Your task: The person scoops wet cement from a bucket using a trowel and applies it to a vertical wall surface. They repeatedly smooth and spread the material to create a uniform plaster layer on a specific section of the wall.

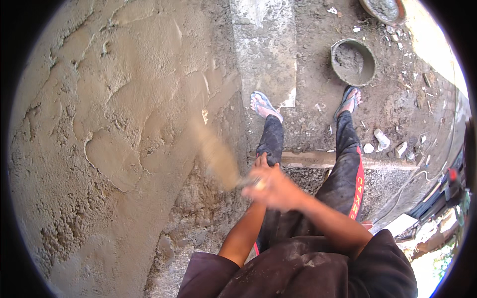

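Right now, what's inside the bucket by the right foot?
Grey mix lies inside the bucket; some inner wall shows above it. The bottom can't be seen: the mix covers it.

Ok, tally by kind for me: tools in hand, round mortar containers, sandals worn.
Blurred trowel-like tool, in the right hand: 1
Round mortar containers, one cut off at the top edge: 2
Sandals: 2
Total: 5
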`<state>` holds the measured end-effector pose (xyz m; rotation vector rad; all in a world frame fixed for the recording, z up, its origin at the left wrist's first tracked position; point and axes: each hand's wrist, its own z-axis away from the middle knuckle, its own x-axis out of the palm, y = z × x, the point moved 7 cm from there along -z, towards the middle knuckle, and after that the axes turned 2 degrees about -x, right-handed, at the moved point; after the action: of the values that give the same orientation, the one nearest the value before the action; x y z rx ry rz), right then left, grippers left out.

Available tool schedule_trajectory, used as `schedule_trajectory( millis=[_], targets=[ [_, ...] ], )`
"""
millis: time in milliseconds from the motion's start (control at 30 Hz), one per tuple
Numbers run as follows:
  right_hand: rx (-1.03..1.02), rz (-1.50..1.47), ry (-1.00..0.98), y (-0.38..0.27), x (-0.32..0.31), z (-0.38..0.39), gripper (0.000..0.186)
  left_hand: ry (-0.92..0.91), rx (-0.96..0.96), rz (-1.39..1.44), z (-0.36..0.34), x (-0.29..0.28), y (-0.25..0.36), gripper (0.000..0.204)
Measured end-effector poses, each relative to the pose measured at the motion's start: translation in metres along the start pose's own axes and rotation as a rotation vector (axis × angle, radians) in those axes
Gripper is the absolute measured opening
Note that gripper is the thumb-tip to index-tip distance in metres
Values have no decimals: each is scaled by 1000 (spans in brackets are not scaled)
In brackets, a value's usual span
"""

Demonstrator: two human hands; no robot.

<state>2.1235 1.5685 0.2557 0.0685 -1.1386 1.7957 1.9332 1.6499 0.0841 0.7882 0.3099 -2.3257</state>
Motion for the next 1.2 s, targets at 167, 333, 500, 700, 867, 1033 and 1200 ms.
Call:
schedule_trajectory(
  millis=[167,333,500,700,867,1033,1200],
  targets=[
    [394,793,677,64,-284,101,39,29,-103,196,-35,-23,47,72],
    [553,1144,599,139,-514,110,39,-103,124,654,-162,15,198,81],
    [636,1429,584,125,-603,-38,41,-185,280,744,-272,31,405,89],
    [432,1598,334,93,-566,-58,28,-86,134,603,-339,59,432,68],
    [529,1533,444,176,-632,33,20,-109,409,571,-263,90,548,67],
    [151,1577,414,103,-645,54,30,152,456,631,-221,68,531,57],
    [362,1324,499,148,-617,122,24,230,671,669,-120,-3,579,51]
  ],
)
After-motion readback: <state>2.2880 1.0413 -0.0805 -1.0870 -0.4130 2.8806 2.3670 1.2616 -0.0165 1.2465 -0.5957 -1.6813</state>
